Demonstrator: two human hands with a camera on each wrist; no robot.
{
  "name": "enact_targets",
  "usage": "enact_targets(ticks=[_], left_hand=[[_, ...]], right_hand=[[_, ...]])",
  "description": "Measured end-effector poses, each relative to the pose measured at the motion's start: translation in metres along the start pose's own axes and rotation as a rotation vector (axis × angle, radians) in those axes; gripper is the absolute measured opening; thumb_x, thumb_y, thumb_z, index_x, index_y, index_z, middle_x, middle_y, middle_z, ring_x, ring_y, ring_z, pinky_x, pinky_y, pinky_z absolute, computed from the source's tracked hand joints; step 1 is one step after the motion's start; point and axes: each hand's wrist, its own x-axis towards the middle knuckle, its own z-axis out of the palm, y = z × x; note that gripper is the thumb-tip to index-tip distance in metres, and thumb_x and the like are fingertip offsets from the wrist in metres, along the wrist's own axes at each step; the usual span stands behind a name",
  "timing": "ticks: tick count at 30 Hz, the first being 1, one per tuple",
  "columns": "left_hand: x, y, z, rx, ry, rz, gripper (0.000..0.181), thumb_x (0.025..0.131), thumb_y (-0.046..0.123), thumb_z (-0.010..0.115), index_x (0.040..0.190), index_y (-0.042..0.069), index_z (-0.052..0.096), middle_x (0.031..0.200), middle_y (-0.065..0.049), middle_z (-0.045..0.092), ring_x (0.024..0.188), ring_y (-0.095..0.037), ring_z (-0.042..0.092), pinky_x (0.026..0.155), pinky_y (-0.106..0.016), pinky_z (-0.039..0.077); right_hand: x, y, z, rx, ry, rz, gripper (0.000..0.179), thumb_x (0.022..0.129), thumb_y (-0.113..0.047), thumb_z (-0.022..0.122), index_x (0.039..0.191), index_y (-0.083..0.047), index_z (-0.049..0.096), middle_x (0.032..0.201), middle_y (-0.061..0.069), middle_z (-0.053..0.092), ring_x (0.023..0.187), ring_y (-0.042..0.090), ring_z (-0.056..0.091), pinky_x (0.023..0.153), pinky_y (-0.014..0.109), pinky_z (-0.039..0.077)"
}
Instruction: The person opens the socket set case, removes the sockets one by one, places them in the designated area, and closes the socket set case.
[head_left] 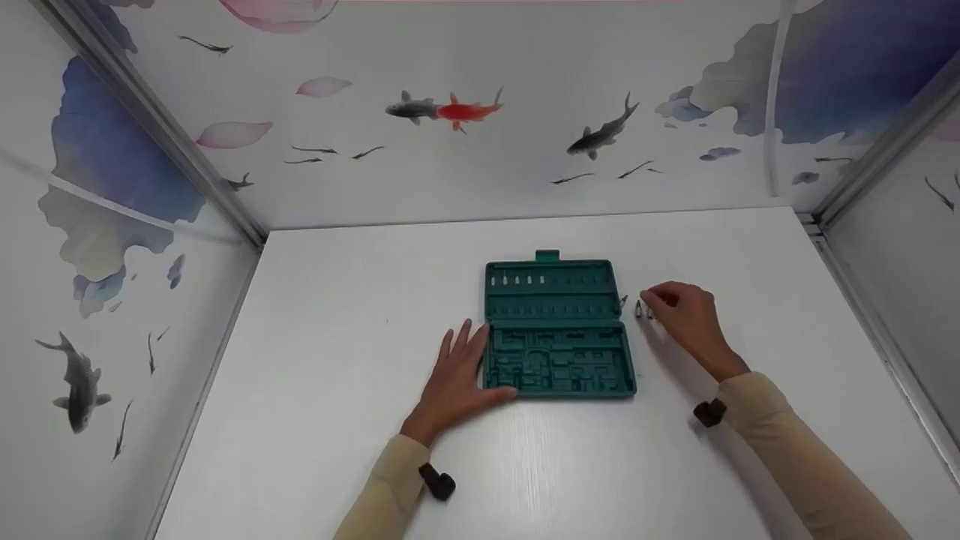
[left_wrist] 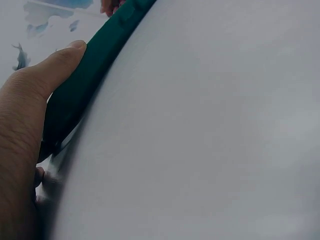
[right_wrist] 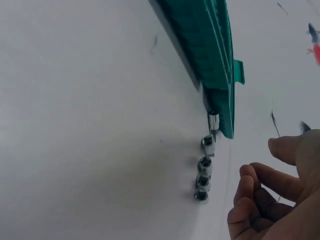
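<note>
Tbl (head_left: 337, 337) holds open green case (head_left: 551, 324), 5 silver pcs (head_left: 517, 280) in top row.

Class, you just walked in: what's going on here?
A person's left hand rests against the near left corner of an open green case. Their right hand hovers near small metal pieces on the table, to the case's right. Five pale pieces sit in the left part of the case's far row.
</note>
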Motion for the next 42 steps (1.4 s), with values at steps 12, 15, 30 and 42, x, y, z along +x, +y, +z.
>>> enact_targets(ticks=[12,15,30,42], left_hand=[[0.000,0.001,0.001,-0.018,-0.003,-0.013,0.124,0.086,0.090,0.067,0.179,0.022,0.020,0.185,-0.009,0.011,0.171,-0.034,0.001,0.136,-0.060,0.012],[0.000,0.001,0.001,-0.020,0.001,-0.013,0.124,0.086,0.089,0.068,0.178,0.021,0.021,0.185,-0.010,0.012,0.171,-0.034,0.002,0.136,-0.059,0.011],[0.001,0.003,-0.002,0.009,-0.007,0.009,0.123,0.088,0.088,0.067,0.178,0.020,0.021,0.185,-0.010,0.014,0.172,-0.031,0.005,0.137,-0.056,0.009],[-0.001,0.001,-0.001,-0.009,-0.005,-0.001,0.123,0.087,0.087,0.069,0.179,0.023,0.019,0.185,-0.009,0.013,0.172,-0.032,0.003,0.136,-0.058,0.011]], right_hand=[[0.010,-0.047,0.037,0.033,-0.147,-0.128,0.025,0.108,-0.019,0.074,0.123,0.000,0.079,0.116,0.016,0.075,0.103,0.029,0.066,0.092,0.047,0.059],[0.016,-0.054,0.048,0.031,-0.171,-0.156,0.028,0.108,-0.019,0.075,0.126,0.002,0.077,0.120,0.018,0.074,0.108,0.032,0.068,0.097,0.053,0.059],[0.043,-0.070,0.080,0.049,-0.251,-0.233,0.037,0.107,-0.018,0.074,0.135,0.006,0.073,0.132,0.025,0.070,0.121,0.040,0.067,0.105,0.060,0.055],[0.067,-0.075,0.110,0.034,-0.218,-0.322,0.027,0.103,-0.008,0.076,0.124,0.009,0.076,0.120,0.026,0.073,0.112,0.042,0.066,0.099,0.061,0.054]])
